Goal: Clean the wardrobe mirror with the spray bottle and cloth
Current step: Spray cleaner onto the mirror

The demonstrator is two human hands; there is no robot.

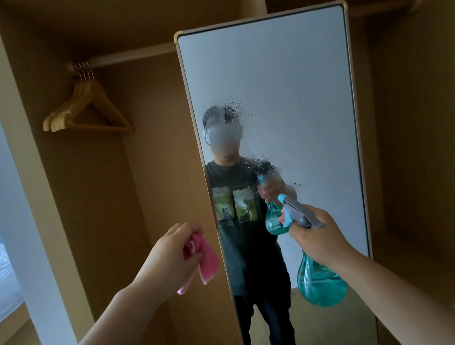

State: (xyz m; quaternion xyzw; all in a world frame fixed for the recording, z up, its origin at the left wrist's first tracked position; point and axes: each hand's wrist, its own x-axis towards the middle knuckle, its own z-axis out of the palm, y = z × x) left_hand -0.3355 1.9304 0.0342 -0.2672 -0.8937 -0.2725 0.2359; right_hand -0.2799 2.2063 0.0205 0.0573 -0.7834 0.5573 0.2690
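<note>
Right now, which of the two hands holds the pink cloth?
The left hand grips the pink cloth; the right hand holds the teal spray bottle instead.

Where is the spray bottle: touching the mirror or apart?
Apart. Head view: on the spray bottle, the nozzle tip and its mirror reflection do not meet.

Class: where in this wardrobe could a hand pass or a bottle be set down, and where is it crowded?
Free: the gap between hangers and mirror; the low ledge right of the mirror. Crowded: the left end of the rail.
</note>
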